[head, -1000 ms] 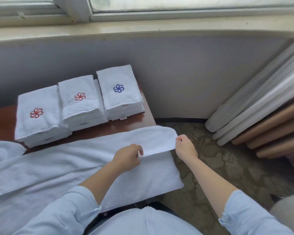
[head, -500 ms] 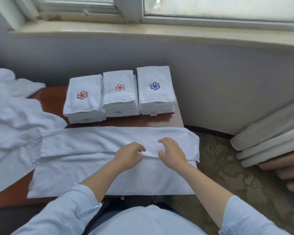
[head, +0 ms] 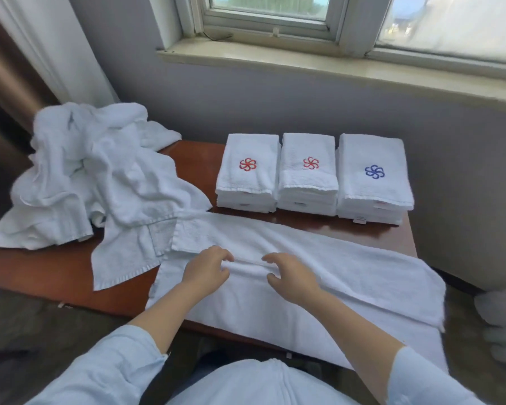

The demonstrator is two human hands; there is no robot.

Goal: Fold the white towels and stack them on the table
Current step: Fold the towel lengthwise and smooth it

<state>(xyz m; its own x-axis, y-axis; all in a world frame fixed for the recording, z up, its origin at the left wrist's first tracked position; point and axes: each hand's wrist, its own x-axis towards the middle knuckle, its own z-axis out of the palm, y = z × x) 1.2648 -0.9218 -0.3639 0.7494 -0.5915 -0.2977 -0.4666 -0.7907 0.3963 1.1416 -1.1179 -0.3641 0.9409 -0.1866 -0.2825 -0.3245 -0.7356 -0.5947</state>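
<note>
A long white towel (head: 348,276) lies across the front of the brown table (head: 56,276), its far long edge folded toward me as a flap. My left hand (head: 206,271) and my right hand (head: 291,280) sit side by side on the flap's edge near the towel's middle. Each has curled fingers pinching a small ridge of cloth. Three stacks of folded white towels stand at the back: two with a red flower mark (head: 247,173) (head: 308,173) and one with a blue mark (head: 374,178).
A heap of unfolded white towels (head: 100,171) covers the table's left part, one corner hanging near the spread towel. Behind the table are a grey wall and a window sill (head: 304,62). A curtain (head: 27,54) hangs at left. Pale rolled items (head: 503,325) lie at right.
My right hand left the towel's right end and came in beside my left hand on the flap edge. Both hands shifted left along the edge. The view swung left, revealing the heap.
</note>
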